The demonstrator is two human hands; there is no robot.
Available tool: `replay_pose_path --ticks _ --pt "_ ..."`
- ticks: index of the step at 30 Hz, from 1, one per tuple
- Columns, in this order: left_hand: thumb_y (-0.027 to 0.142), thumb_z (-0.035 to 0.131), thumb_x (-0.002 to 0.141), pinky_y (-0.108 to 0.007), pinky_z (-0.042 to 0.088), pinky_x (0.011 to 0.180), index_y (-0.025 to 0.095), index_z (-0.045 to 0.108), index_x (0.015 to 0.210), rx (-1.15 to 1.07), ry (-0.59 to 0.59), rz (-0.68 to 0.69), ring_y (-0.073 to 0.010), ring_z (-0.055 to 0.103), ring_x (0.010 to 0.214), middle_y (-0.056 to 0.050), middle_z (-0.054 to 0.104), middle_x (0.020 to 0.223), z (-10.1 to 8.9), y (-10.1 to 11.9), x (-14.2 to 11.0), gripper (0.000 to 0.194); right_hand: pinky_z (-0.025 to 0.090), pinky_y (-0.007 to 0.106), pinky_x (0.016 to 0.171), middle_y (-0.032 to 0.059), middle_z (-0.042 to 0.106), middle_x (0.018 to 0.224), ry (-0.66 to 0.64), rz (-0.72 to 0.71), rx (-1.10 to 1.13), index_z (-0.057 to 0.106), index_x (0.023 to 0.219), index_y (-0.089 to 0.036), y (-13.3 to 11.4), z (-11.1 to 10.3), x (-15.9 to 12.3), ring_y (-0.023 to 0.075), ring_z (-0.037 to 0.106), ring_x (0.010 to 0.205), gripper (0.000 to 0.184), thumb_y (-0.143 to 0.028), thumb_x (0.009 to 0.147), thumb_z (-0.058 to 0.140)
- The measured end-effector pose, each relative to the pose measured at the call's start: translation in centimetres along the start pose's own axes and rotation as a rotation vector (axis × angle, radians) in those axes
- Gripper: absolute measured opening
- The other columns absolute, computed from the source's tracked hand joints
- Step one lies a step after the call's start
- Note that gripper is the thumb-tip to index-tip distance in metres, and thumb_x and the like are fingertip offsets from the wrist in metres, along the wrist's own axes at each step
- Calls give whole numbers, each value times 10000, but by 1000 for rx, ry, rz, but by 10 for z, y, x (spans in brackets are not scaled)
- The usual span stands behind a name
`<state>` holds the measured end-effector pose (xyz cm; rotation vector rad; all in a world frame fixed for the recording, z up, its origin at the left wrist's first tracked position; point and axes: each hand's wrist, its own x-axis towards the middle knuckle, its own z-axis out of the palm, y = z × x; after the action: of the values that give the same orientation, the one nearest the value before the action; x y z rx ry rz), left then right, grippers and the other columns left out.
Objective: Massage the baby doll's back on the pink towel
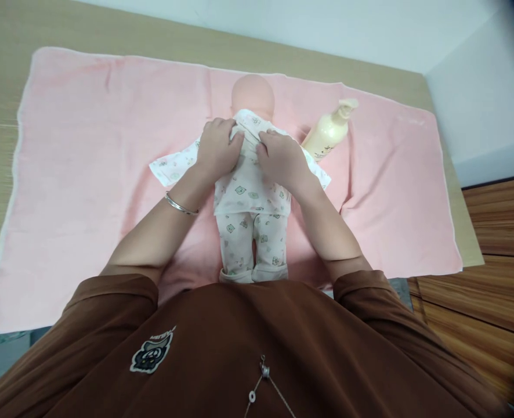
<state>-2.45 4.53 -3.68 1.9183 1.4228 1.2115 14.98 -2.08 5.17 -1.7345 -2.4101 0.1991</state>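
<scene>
A bald baby doll (252,93) lies on a pink towel (396,191), its legs toward me; no facial features show on its head. It wears a white printed baby shirt (250,188) and matching pants (235,238) with turned-up cuffs. My left hand (217,145) is at the doll's left-hand shoulder in view, fingers curled on the shirt and thumb toward the middle. Opposite it, my right hand (283,159) has its fingers bent on the shirt's upper part. Creased fabric runs between both hands. The shirt's sleeves spread out to either side.
A pale yellow pump bottle (326,133) leans at a slant on the towel, right of the doll, close to the right sleeve. The light wooden table (152,35) meets a white wall at the back. Brown wood-grain panels (496,267) stand at the right.
</scene>
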Motion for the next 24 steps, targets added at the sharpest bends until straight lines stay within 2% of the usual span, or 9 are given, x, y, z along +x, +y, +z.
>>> replay_pose_path --ticks 3,7,11,14,16,19,22,24 --pt "573 567 982 -581 330 1195 258 645 1068 72 -74 -11 -396 551 1302 -151 670 1200 -1 4 -5 336 483 406 1058 144 652 1260 35 49 73 605 1129 -172 9 10 12 291 582 1218 353 -260 1115 263" --pt "579 392 1035 -583 322 1204 231 634 1225 117 -84 71 -375 519 1340 -160 641 1329 -3 12 -12 465 378 414 1180 173 607 1343 54 28 115 567 1233 -105 22 20 20 285 491 1324 425 -341 1146 224" --pt "595 344 1033 -560 330 1212 246 622 1295 177 -76 68 -350 501 1348 -119 618 1382 -5 20 -19 517 332 434 1228 142 565 1459 60 45 174 515 1381 -123 27 24 21 266 441 1404 396 -339 1137 291" --pt "622 269 1032 -562 341 1221 253 585 1348 220 -86 72 -312 481 1346 -64 606 1399 -6 30 -23 579 278 500 1272 157 446 1597 37 83 161 422 1511 -105 22 24 18 301 348 1508 477 -381 1129 345" --pt "544 295 1034 -558 349 1221 252 581 1343 235 -101 93 -305 475 1345 -63 600 1399 -6 37 -24 512 260 516 1286 217 371 1637 31 91 102 352 1554 -5 14 24 13 348 303 1543 561 -364 1124 382" --pt "379 385 1002 -523 376 1204 284 633 1221 230 -120 88 -323 510 1323 -90 625 1337 -8 41 -21 345 256 501 1293 287 370 1615 48 53 9 319 1551 95 -6 22 1 386 323 1536 585 -300 1124 379" --pt "346 434 986 -533 430 1149 303 650 1113 210 -134 23 -341 574 1249 -94 668 1231 -10 31 -13 255 270 489 1293 283 399 1600 32 48 -66 352 1544 81 -21 20 -8 378 360 1526 529 -211 1105 391" --pt "339 442 998 -553 451 1119 289 641 1134 217 -139 -6 -344 588 1225 -101 675 1214 -8 22 -9 247 301 461 1289 240 430 1596 21 51 -67 392 1536 36 -21 20 -6 344 371 1529 499 -187 1090 410"
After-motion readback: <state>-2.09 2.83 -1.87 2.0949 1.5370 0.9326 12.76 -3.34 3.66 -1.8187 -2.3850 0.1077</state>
